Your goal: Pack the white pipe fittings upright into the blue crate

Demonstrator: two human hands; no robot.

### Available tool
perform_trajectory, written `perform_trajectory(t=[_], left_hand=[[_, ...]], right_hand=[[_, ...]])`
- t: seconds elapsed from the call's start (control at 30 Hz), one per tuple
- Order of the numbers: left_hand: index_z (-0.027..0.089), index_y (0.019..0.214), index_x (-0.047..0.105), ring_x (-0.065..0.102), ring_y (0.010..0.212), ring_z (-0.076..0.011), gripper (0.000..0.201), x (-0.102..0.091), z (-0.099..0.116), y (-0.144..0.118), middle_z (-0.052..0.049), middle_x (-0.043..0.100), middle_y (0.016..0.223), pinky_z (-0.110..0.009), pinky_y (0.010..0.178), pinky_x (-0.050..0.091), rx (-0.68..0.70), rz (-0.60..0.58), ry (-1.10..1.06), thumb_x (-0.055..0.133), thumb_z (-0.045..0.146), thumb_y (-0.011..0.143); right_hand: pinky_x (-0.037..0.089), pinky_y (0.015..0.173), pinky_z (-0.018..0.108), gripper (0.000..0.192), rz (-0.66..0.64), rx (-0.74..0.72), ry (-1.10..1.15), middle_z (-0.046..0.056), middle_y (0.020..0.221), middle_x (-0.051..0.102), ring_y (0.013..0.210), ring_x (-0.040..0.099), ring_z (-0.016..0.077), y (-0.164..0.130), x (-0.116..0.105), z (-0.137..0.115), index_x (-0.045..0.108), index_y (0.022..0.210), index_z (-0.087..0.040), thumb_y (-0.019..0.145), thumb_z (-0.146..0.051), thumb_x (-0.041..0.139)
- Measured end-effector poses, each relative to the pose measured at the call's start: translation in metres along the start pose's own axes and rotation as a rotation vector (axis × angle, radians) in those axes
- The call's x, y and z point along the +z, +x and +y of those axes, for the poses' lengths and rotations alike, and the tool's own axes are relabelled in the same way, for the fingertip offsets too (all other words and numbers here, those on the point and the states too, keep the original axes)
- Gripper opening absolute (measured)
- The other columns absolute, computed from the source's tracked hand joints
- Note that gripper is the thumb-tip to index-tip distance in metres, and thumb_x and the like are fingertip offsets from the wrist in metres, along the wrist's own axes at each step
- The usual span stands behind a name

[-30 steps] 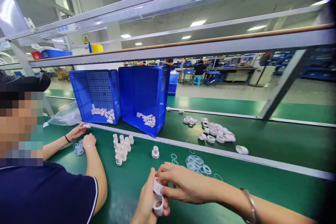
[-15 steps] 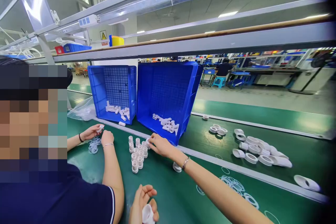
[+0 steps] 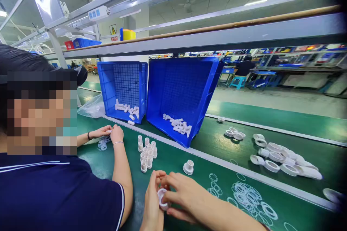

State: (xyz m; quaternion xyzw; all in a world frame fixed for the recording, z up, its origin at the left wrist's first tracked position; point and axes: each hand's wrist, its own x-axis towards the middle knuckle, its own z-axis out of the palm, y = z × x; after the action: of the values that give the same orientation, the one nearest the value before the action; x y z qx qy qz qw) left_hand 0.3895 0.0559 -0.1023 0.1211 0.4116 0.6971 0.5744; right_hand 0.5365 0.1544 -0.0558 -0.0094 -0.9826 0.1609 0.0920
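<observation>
Low in the middle of the view, my left hand is wrapped round a white plastic pipe fitting, its round opening facing up. My right hand meets it from the right, with fingers at the fitting's rim and opening; part of the fitting is hidden by them. Just beyond my hands, a flanged white fitting stands upright on the green work surface. Several similar fittings stand upright in a cluster further left.
Thin white rings lie in a loose pile at right. Behind it are larger white collars. Two blue bins on their sides hold small white pieces. At left a co-worker handles a part above more rings.
My right hand has come back from the fitting cluster to the fitting in my left hand. The flanged fitting formerly behind my right arm now shows fully. The camera view has shifted slightly.
</observation>
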Motion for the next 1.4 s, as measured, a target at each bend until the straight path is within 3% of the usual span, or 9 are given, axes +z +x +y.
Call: perform_trajectory(t=[0.07,0.17,0.37,0.5,0.83,0.97,1.1,1.27,1.4], left_hand=[[0.021,0.105,0.064,0.060,0.099,-0.0307,0.053,0.001,0.001,0.003,-0.016,0.060,0.108,-0.038,0.071,0.049,0.026,-0.009,0.071,0.070,0.062,0.073],[0.017,0.099,0.063,0.060,0.097,-0.0273,0.041,-0.013,0.029,0.020,-0.015,0.059,0.106,-0.036,0.072,0.050,0.078,-0.023,0.170,0.072,0.050,0.076],[0.010,0.086,0.052,0.047,0.064,-0.0078,0.013,-0.085,0.202,0.106,-0.001,0.049,0.075,-0.017,0.058,0.042,0.322,-0.031,0.247,0.045,0.014,0.096],[0.010,0.086,0.056,0.049,0.073,-0.0076,0.018,-0.131,0.245,0.150,0.000,0.048,0.073,-0.014,0.064,0.041,0.317,-0.132,0.345,0.046,0.018,0.099],[0.012,0.076,0.052,0.040,0.055,-0.0046,0.025,-0.154,0.237,0.173,0.002,0.045,0.061,-0.014,0.055,0.039,0.230,-0.102,0.387,0.059,0.028,0.093],[0.013,0.076,0.051,0.041,0.050,-0.0057,0.024,-0.148,0.246,0.168,0.002,0.045,0.058,-0.016,0.049,0.037,0.198,-0.014,0.409,0.063,0.030,0.090],[0.016,0.080,0.051,0.040,0.045,-0.0073,0.023,-0.121,0.241,0.150,0.002,0.043,0.054,-0.017,0.044,0.036,0.156,0.050,0.430,0.054,0.034,0.094],[0.030,0.103,0.058,0.051,0.055,-0.0172,0.041,-0.026,0.130,0.107,-0.002,0.056,0.070,-0.026,0.043,0.039,0.301,0.083,0.511,0.042,0.065,0.090],[0.017,0.108,0.059,0.056,0.073,-0.0170,0.050,0.047,0.015,0.062,-0.009,0.059,0.089,-0.031,0.064,0.049,0.264,-0.058,0.608,0.046,0.062,0.092]], right_hand=[[0.042,0.087,0.039,0.014,-0.009,-0.053,0.000,0.007,0.108,0.057,0.101,0.050,0.0227,0.010,0.002,0.005,0.058,0.094,-0.019,0.091,-0.032,0.053],[0.043,0.076,0.032,0.014,0.140,0.168,0.183,0.006,0.093,0.057,0.085,0.050,0.0172,0.030,-0.007,0.031,0.053,0.094,-0.016,0.091,-0.029,0.051],[0.043,0.081,0.030,0.033,0.355,0.381,0.240,0.005,0.102,0.050,0.084,0.051,0.0128,0.068,-0.011,0.089,0.057,0.120,-0.020,0.088,-0.029,0.056],[0.041,0.080,0.031,0.021,0.494,0.366,0.156,0.005,0.096,0.055,0.088,0.049,0.0150,0.078,0.012,0.105,0.056,0.097,-0.014,0.093,-0.035,0.055],[0.040,0.087,0.038,0.044,0.169,0.242,-0.271,0.012,0.106,0.054,0.097,0.047,0.0215,0.060,0.021,0.109,0.068,0.087,-0.012,0.099,-0.047,0.045],[0.041,0.088,0.040,0.044,0.048,0.204,-0.320,0.010,0.110,0.056,0.099,0.048,0.0228,0.023,-0.001,0.083,0.071,0.081,-0.014,0.096,-0.050,0.049],[0.042,0.093,0.031,0.028,0.172,0.301,-0.162,0.006,0.113,0.057,0.104,0.052,0.0174,-0.040,-0.043,0.076,0.069,0.096,-0.018,0.096,-0.041,0.053],[0.042,0.084,0.034,0.023,0.239,1.138,-0.353,0.012,0.109,0.058,0.104,0.055,0.0243,-0.165,-0.090,0.144,0.062,0.109,-0.011,0.097,-0.027,0.050],[0.038,0.073,0.035,0.036,0.341,1.484,-0.381,0.020,0.106,0.056,0.096,0.058,0.0286,-0.247,-0.092,0.203,0.058,0.108,-0.002,0.102,-0.032,0.039]])
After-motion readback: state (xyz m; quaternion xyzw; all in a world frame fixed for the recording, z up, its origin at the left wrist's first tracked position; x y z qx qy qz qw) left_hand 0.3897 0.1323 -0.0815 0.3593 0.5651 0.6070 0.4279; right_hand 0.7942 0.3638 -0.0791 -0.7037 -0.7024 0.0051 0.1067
